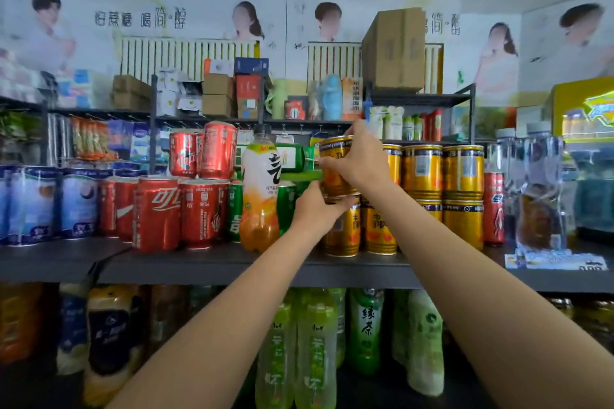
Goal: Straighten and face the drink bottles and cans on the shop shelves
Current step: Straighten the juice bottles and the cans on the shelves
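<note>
Shelf [212,264] front edge — bare strip before the red cans [179,212], open to a hand. Orange bottle [259,189] and gold cans [445,189] crowd the middle — no gap between them. Leaflets [555,261] occupy right edge.

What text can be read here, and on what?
"可口": white script on the front red drink can.
"绿茶": tall green plastic bottle on the lower shelf.
"喝简·醇": pale wall poster.
Gold can gripped by the right hand, left hand below: print too blurred.
</note>
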### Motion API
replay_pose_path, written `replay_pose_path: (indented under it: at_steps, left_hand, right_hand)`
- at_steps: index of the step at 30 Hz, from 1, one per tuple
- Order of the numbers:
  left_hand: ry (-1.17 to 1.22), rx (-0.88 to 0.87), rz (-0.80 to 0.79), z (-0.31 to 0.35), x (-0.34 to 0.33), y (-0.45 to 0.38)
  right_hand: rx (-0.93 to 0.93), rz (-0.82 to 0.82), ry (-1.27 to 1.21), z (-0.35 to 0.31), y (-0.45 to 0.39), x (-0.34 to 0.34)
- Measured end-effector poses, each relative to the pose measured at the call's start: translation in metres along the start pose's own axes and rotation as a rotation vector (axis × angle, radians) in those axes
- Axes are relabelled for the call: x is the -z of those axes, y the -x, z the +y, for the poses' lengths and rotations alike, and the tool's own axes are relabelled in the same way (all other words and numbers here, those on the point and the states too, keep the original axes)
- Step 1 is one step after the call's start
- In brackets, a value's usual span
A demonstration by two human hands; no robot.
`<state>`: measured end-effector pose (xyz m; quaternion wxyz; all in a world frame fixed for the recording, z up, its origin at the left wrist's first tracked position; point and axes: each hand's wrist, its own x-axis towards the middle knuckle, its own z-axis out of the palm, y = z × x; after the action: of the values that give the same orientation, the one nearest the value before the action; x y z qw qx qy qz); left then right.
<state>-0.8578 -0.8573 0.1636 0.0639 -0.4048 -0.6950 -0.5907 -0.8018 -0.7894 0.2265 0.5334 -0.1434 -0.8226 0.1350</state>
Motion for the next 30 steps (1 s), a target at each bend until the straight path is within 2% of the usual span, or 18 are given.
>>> replay_pose_path:
  at_steps: [5, 8, 10, 13, 15, 18, 20, 22, 25, 27, 30]
  left_hand:
    - [-0.005, 0.011, 0.043, -0.009, -0.003, -0.004]
    - [0.002, 0.02, 0.035, -0.01, -0.002, -0.006]
    - [0.011, 0.013, 0.019, -0.01, -0.001, -0.005]
    - [-0.017, -0.016, -0.011, -0.01, 0.0, -0.004]
    - [-0.024, -0.051, -0.004, -0.011, 0.004, -0.002]
    - [-0.011, -0.192, 0.219, -0.015, 0.022, 0.003]
    - [0.003, -0.238, 0.408, -0.018, 0.041, 0.007]
    - [0.011, -0.204, 0.513, -0.026, 0.062, 0.008]
    - [-0.063, -0.149, 0.518, -0.044, 0.089, 0.009]
    - [-0.126, -0.143, 0.494, -0.057, 0.104, 0.012]
    - [-0.105, -0.133, 0.347, -0.072, 0.12, 0.018]
  right_hand:
    - [0.033, -0.05, 0.153, 0.004, 0.002, -0.005]
    - [0.184, -0.008, 0.59, -0.003, 0.001, 0.0]
    - [0.224, -0.018, 0.704, -0.005, -0.001, 0.003]
    - [0.147, -0.117, 0.642, -0.004, 0.0, 0.006]
    - [0.145, -0.083, 0.617, -0.006, 0.005, 0.005]
    - [0.268, 0.053, 0.495, -0.017, 0.009, -0.002]
    - [0.302, -0.046, 0.269, -0.034, 0.009, -0.013]
    - [0.27, -0.183, 0.105, -0.054, 0.006, -0.03]
    - [0.227, -0.245, 0.137, -0.074, 0.003, -0.065]
    - [0.126, -0.307, 0.009, -0.082, 0.003, -0.084]
    - [-0.011, -0.275, -0.116, -0.082, 0.006, -0.102]
